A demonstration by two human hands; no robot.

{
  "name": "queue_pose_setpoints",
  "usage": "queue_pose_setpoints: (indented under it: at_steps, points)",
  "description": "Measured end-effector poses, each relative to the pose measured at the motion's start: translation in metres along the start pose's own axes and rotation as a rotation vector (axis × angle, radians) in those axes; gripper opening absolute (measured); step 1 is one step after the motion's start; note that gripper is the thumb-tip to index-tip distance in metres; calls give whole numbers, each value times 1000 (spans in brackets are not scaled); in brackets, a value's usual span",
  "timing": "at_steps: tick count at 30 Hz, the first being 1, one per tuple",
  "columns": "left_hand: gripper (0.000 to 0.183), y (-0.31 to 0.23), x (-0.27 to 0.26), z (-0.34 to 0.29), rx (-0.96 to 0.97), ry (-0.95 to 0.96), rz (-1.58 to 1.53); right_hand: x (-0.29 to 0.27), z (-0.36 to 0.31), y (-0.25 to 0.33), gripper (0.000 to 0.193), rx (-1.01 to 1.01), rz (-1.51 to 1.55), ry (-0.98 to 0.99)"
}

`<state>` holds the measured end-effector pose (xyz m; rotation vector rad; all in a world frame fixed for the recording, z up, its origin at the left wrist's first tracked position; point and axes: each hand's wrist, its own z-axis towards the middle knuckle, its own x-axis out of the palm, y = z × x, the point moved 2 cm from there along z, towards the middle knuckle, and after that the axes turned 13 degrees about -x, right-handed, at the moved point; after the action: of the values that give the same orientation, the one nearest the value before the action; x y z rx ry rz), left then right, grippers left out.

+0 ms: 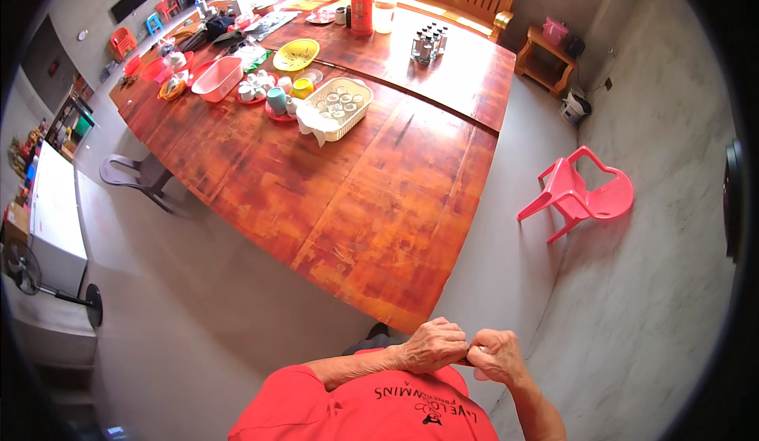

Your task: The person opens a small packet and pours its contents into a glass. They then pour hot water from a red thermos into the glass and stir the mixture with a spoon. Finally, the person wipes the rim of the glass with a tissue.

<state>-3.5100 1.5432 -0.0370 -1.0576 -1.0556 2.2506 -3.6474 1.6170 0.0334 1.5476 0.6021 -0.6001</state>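
Observation:
My left hand [431,346] and my right hand [496,356] meet in front of my chest, above my red shirt [356,409]. Their fingers are curled and pinch together around something small and dark between them; what it is I cannot tell. Both hands hover just off the near corner of a large reddish wooden table [371,204], touching nothing on it.
Far across the table stand a cream basket of small cups [340,107], a pink tub [217,77], a yellow plate [296,54], a red thermos [361,8] and several small bottles [428,44]. A pink plastic chair [581,192] stands on the grey floor to the right. A fan [32,275] stands at left.

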Motion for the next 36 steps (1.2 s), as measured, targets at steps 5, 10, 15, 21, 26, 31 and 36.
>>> queue_pose_setpoints:
  at_steps: [5, 10, 15, 21, 26, 31, 36]
  points:
    - [8, 5, -1, -6, 2, -26, 22, 2, 6, -1, 13, 73, 82, 40]
    - [8, -4, -12, -1, -11, -168, 77, 8, 10, 0, 15, -115, -139, -65]
    - [7, -2, -6, 1, -224, -76, -155, -1, 13, -5, 14, -143, 55, -71]
    - [9, -10, 9, 14, -392, 155, -372, -17, -4, -12, 10, -459, -312, -6]
    - [11, -23, 48, 30, -306, 198, -286, -52, -26, -33, 8, -482, -308, 122]
    - [11, -46, 102, 67, -276, 240, -400, -100, -52, -78, 9, -611, -219, 162]
    - [17, -63, 163, 98, -215, 268, -306, -144, -80, -98, 12, -724, -405, 100]
